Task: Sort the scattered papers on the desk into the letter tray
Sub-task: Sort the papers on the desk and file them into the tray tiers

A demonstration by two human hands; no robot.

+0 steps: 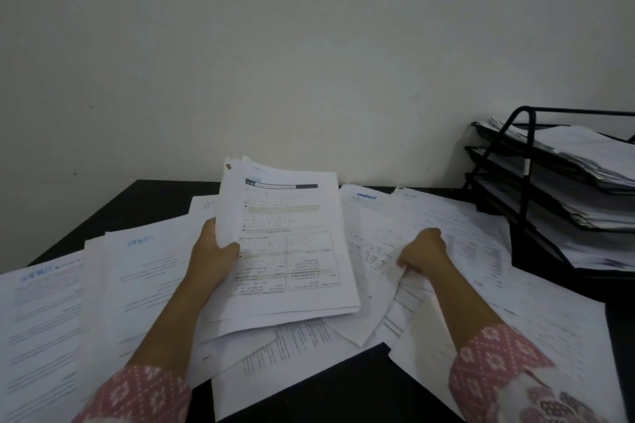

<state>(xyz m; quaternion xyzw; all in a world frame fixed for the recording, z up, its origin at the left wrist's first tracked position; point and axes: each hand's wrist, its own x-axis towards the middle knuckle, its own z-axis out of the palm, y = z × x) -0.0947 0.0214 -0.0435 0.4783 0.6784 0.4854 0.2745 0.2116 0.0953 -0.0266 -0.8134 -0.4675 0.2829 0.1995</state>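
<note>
From the head view, the job looks partly done. The black three-tier tray (529, 161) stands at the far right of the dark surface (147, 196), and each tier already carries a layer of paper. Many loose papers (137, 278) are still spread over most of the surface, overlapping from the left edge across to the foot of the tray, so I judge that a good share of the sorting is left. The hands are apart. The left hand (213, 251) grips a thick stack (288, 244) by its left edge, thumb on top, and holds it tilted up above the spread. The right hand (424, 251) has its fingers curled and pinches the edge of a sheet (407, 295) lying among the others, well short of the tray. As for writing, one page (366, 196) beyond the stack bears a blue "APPROVED" heading, upside down to the camera. The stack's top page shows a dark header bar and a ruled table, and pages at the left carry blue headings, but all of that is too blurred to read.
</note>
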